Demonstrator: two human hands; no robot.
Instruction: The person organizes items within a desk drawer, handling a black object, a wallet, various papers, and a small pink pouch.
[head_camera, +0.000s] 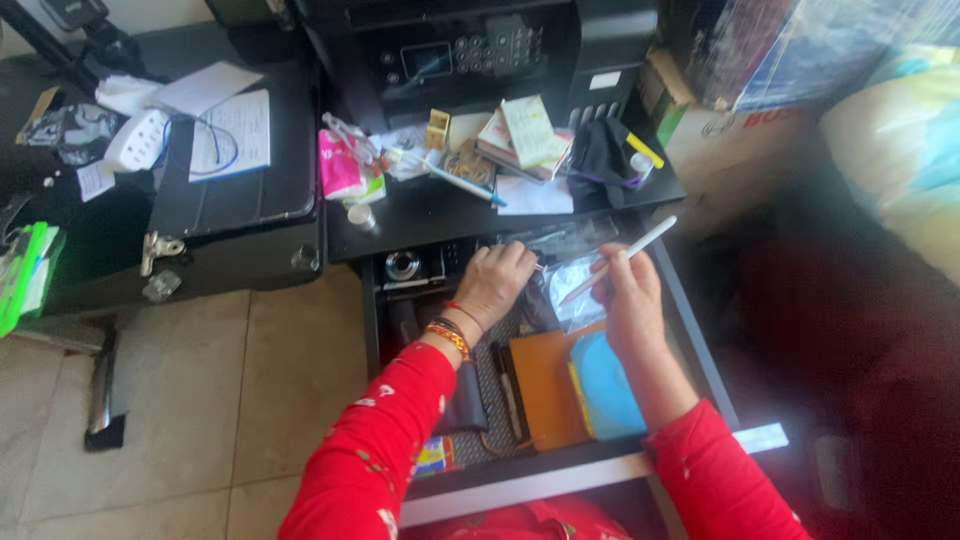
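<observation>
Both your hands work inside the open drawer (700, 360). Your right hand (628, 300) pinches a white stylus (622, 258) clear of the clutter, while your left hand (493, 283) curls its fingers onto a clear plastic bag (575, 280), steadying it.

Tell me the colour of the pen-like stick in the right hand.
White: the stick held in the right hand shows best in the head view.

Printer (470, 50) sitting well beyond the hands. Pink packet (338, 165), blue pen (460, 183) and notepads (525, 132) lying just above them on the table (420, 215). Orange folder (545, 388) and blue disc (608, 385) resting below them. White adapter (137, 140) and papers (235, 132) lying far left.
</observation>
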